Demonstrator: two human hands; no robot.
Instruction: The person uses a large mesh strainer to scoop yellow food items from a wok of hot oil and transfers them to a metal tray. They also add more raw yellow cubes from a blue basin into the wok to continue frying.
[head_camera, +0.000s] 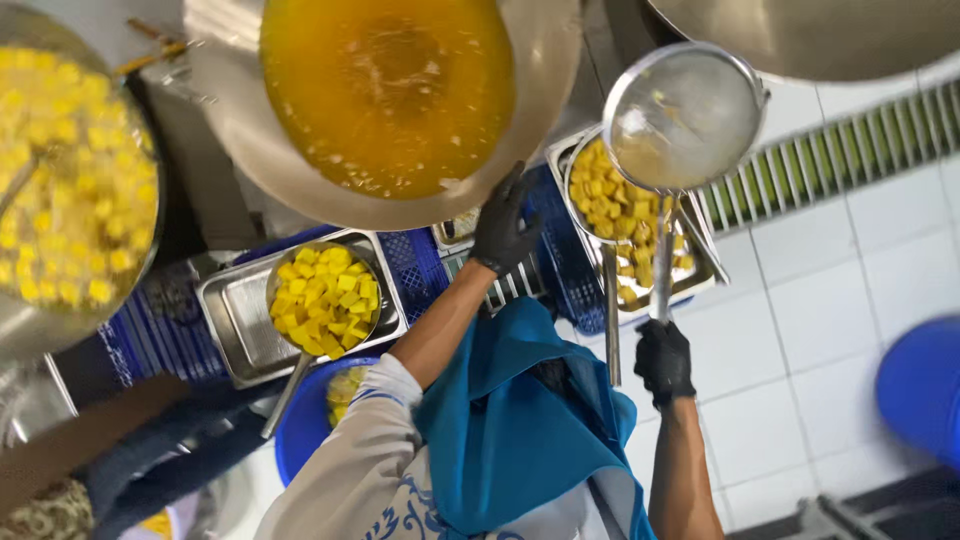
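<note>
1. At the far left a big metal pan (75, 180) is full of yellow cubes, blurred at the edge of view.
2. Beside it, a steel tray (235, 320) rests on a blue crate (415, 265); a strainer (322, 297) heaped with yellow cubes lies in the tray, its handle running down-left.
3. Above, a large wok (390, 100) holds orange liquid.
4. The left hand (503, 228), in a black glove, reaches up from a bare forearm; its fingers (515, 190) are spread and pressed on the wok's near rim, wrapped round nothing.
5. A blue apron (510, 420) hangs between the two arms.
6. A second tray (560, 155) holds another strainer (608, 200) of yellow cubes.
7. The right hand (664, 360), also black-gloved, is raised with the forearm upright; its fingers are closed tight round the handle of a round mesh skimmer (683, 115), whose basket hangs over that second tray.
8. White floor tiles (800, 310) and a drain grate (850, 150) lie to the right.
</note>
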